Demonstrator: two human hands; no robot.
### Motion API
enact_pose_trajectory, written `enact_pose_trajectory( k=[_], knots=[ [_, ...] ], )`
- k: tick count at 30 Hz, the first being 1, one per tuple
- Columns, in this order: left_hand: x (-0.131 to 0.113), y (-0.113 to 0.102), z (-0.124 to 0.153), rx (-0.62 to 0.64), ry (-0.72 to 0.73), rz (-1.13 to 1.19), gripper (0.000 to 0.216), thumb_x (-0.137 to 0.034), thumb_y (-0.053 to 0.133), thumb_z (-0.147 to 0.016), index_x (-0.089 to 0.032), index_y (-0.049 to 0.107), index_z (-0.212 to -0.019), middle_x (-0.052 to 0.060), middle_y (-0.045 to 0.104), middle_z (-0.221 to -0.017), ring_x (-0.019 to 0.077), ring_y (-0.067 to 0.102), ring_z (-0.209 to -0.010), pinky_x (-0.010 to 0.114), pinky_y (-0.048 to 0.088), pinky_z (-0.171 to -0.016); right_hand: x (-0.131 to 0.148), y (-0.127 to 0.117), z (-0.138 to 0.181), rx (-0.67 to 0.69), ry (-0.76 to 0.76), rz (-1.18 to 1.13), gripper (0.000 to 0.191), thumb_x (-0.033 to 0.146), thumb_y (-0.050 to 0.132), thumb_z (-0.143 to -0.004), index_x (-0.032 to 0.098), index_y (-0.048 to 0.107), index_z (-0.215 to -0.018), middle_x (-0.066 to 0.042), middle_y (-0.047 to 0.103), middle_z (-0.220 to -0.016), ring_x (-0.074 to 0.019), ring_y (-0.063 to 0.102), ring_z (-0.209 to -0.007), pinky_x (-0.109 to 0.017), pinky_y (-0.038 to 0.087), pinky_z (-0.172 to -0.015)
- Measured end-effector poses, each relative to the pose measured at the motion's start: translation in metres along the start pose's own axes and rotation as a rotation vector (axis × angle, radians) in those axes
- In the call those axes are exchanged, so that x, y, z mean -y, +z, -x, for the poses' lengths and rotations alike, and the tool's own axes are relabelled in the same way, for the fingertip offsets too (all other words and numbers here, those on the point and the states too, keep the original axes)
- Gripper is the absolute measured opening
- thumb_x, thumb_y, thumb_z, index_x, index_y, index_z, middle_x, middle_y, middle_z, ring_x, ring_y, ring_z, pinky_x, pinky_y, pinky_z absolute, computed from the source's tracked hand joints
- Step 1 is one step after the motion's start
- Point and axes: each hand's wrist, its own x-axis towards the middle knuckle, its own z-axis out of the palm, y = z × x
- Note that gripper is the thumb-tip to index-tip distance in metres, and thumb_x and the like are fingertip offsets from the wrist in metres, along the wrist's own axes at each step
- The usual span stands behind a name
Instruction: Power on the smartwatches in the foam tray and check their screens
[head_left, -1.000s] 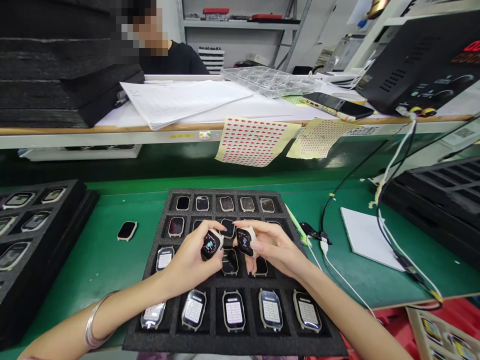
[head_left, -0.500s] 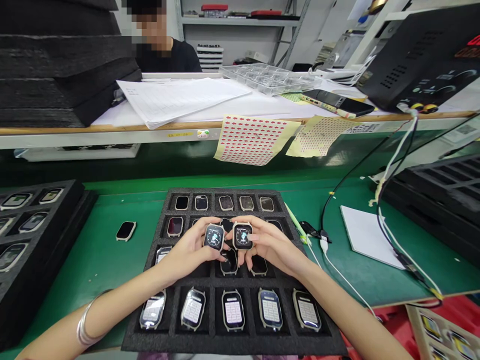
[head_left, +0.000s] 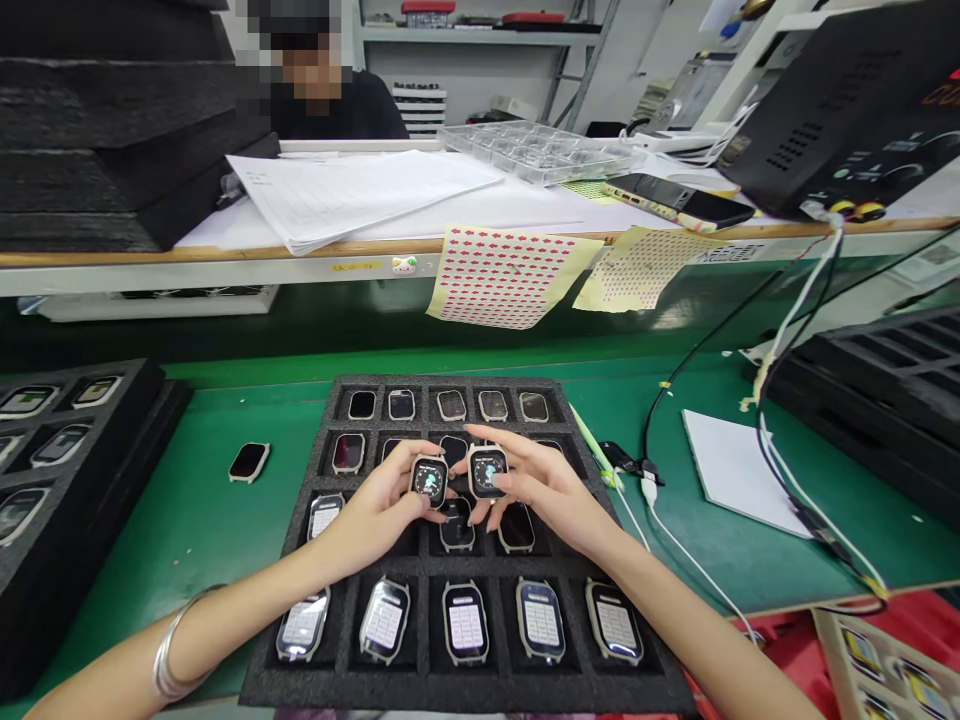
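A black foam tray [head_left: 420, 680] with rows of pockets lies on the green bench in front of me and holds several smartwatch bodies. My left hand [head_left: 371, 515] is closed on one lit smartwatch body [head_left: 430, 480] just above the tray's middle. Beside it my right hand [head_left: 544, 490] grips a second lit smartwatch body [head_left: 487, 472], thumb on its screen. The two watches are side by side, screens up. The front row holds watches with white lit screens [head_left: 466, 622]. The back rows hold dark ones [head_left: 401, 404].
A loose watch body [head_left: 248, 462] lies on the green mat left of the tray. More foam trays stand at the left [head_left: 82, 450] and right [head_left: 900, 380]. Cables [head_left: 780, 470], a white pad [head_left: 731, 470], sticker sheets [head_left: 510, 275] and a seated person [head_left: 330, 95] are beyond.
Both hands turned their watches from tilted toward each other to screens up, then lowered them slightly toward the tray. My right thumb now rests on its screen.
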Motion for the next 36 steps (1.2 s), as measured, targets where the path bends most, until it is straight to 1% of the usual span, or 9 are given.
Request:
enact_pose_trajectory(
  k=[10,16,18,20,23,25,30,33,36],
  knots=[
    [0.0,0.0,0.0,-0.018,0.015,-0.02,0.032,-0.016,0.052,-0.082,-0.022,0.049,-0.113,0.005,0.059,-0.103,0.0191,0.059,-0.09,0.036,0.058,-0.074,-0.001,0.003,0.0,-0.034,0.012,0.076,0.052,0.028,0.061,-0.089,0.017,0.041,-0.136,-0.011,0.064,-0.105,-0.0178,0.07,-0.066,-0.025,0.057,-0.052],
    [0.002,-0.001,0.002,0.008,0.043,0.008,0.031,-0.018,0.055,-0.084,-0.021,0.049,-0.114,0.006,0.058,-0.104,0.0211,0.06,-0.095,0.035,0.057,-0.075,0.01,0.002,0.015,0.085,0.009,0.154,0.071,0.023,0.068,-0.084,0.024,0.028,-0.143,-0.011,0.058,-0.119,-0.02,0.069,-0.083,-0.029,0.058,-0.065],
    [0.002,-0.003,0.005,0.039,0.039,0.018,0.031,-0.019,0.056,-0.085,-0.021,0.048,-0.115,0.007,0.057,-0.105,0.0223,0.06,-0.098,0.036,0.057,-0.075,0.017,-0.005,0.029,0.092,0.052,0.307,0.064,0.025,0.066,-0.086,0.023,0.032,-0.14,-0.009,0.062,-0.111,-0.0211,0.069,-0.083,-0.031,0.058,-0.068],
    [0.002,-0.004,0.008,0.066,0.031,0.023,0.029,-0.021,0.056,-0.087,-0.021,0.047,-0.114,0.008,0.058,-0.106,0.0233,0.06,-0.099,0.036,0.057,-0.075,0.022,-0.017,0.046,0.053,0.071,0.602,0.054,0.028,0.066,-0.085,0.023,0.043,-0.133,-0.009,0.062,-0.109,-0.0226,0.067,-0.087,-0.036,0.057,-0.075],
    [0.002,-0.005,0.012,0.067,0.024,0.029,0.025,-0.023,0.055,-0.089,-0.02,0.048,-0.112,0.009,0.06,-0.105,0.0233,0.061,-0.099,0.035,0.057,-0.074,0.023,-0.043,0.068,0.003,0.033,1.057,0.043,0.031,0.067,-0.083,0.024,0.053,-0.123,-0.009,0.053,-0.124,-0.027,0.057,-0.107,-0.041,0.048,-0.092],
    [0.002,-0.005,0.013,0.051,0.024,0.032,0.024,-0.025,0.057,-0.088,-0.019,0.048,-0.11,0.008,0.06,-0.103,0.0224,0.063,-0.096,0.033,0.057,-0.071,0.021,-0.058,0.078,0.012,0.032,1.212,0.039,0.033,0.064,-0.085,0.024,0.055,-0.121,-0.01,0.049,-0.126,-0.0277,0.051,-0.115,-0.041,0.043,-0.097],
    [0.002,-0.003,0.013,0.017,0.017,0.02,0.025,-0.029,0.06,-0.087,-0.019,0.05,-0.107,0.007,0.062,-0.1,0.0213,0.065,-0.089,0.031,0.057,-0.064,0.022,-0.068,0.084,0.027,-0.006,1.379,0.05,0.045,0.067,-0.081,0.025,0.055,-0.126,-0.011,0.05,-0.126,-0.03,0.049,-0.116,-0.042,0.042,-0.095],
    [0.002,-0.002,0.015,0.007,0.018,0.016,0.027,-0.03,0.061,-0.086,-0.018,0.05,-0.107,0.008,0.062,-0.1,0.0234,0.064,-0.092,0.032,0.057,-0.065,0.026,-0.055,0.074,0.0,-0.13,1.396,0.033,0.041,0.057,-0.09,0.026,0.06,-0.119,-0.01,0.053,-0.123,-0.029,0.049,-0.114,-0.044,0.04,-0.095],
    [0.003,-0.003,0.018,0.012,0.03,0.012,0.028,-0.028,0.062,-0.084,-0.018,0.05,-0.108,0.009,0.061,-0.101,0.0244,0.064,-0.093,0.033,0.057,-0.066,0.022,-0.035,0.057,0.1,-0.198,1.355,0.025,0.031,0.048,-0.096,0.024,0.062,-0.116,-0.009,0.059,-0.112,-0.0258,0.052,-0.104,-0.041,0.044,-0.09]
  ],
)
